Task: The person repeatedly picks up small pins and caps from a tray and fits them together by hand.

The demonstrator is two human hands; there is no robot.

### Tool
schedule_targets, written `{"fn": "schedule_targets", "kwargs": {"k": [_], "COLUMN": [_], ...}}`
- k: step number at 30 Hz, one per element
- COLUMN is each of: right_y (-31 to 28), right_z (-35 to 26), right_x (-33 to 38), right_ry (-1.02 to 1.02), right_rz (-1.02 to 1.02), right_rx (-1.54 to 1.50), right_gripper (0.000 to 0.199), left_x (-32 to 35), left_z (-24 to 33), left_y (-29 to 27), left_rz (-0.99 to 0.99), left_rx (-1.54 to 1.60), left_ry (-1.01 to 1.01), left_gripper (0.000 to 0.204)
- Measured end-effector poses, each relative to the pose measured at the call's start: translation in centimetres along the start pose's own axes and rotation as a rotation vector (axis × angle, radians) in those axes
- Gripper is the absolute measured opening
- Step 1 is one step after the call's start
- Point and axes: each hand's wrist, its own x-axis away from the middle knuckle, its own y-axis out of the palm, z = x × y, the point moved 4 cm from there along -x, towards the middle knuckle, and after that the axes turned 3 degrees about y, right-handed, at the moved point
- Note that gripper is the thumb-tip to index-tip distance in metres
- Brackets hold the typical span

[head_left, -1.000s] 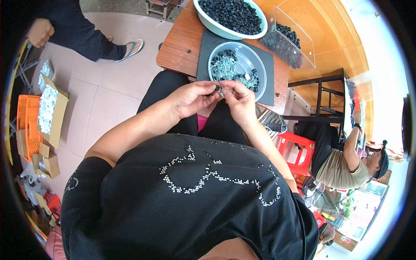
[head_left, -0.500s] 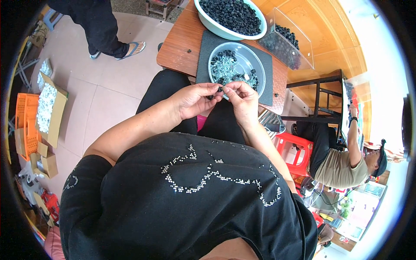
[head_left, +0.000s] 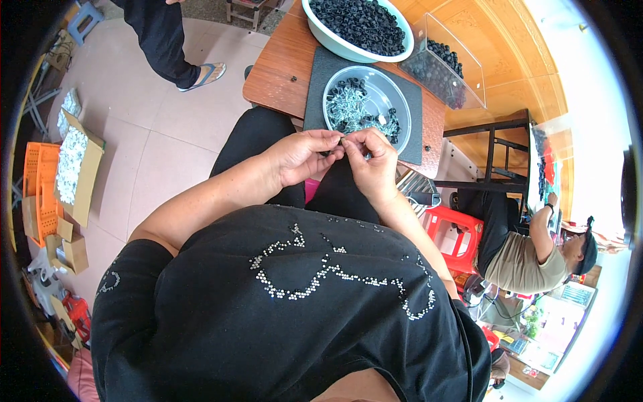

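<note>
Co-worker's hand, right of bowl, drawn inward; left hand, right hand pinch small dark piece nearside.

I see the left hand pinching a small dark piece, mostly hidden, with the right hand's fingertips against it. Just beyond, I have a clear bowl of black pieces and silvery parts on a dark mat; beside it stands a pale basin heaped with black pieces.

Orange crate beside open carton (white pieces inside); red stool
</note>
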Motion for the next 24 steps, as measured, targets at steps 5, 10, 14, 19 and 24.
{"fn": "schedule_targets", "kwargs": {"k": [5, 10, 14, 19, 24], "right_y": [0.4, 0.6, 0.7, 0.7, 0.7], "right_z": [0.0, 0.0, 0.9, 0.8, 0.6], "right_x": [0.4, 0.8, 0.8, 0.6, 0.4], "right_ry": [-0.067, -0.070, -0.073, -0.082, -0.069], "right_rz": [-0.003, 0.022, -0.005, -0.005, -0.026], "right_rx": [-0.030, -0.039, -0.021, -0.034, -0.100], "right_gripper": [0.011, 0.021, 0.023, 0.024, 0.026], "left_x": [0.3, 0.2, 0.3, 0.3, 0.6], "left_z": [-0.2, -0.4, -0.4, -0.7, -0.6], "left_y": [0.0, -0.2, 0.1, 0.2, 0.8], "left_rz": [0.024, 0.009, 0.010, -0.016, -0.007], "left_rx": [-0.007, 0.010, -0.018, -0.050, 0.048], "left_ry": [0.003, -0.006, -0.017, -0.065, -0.118], "left_gripper": [0.016, 0.017, 0.018, 0.018, 0.017]}}
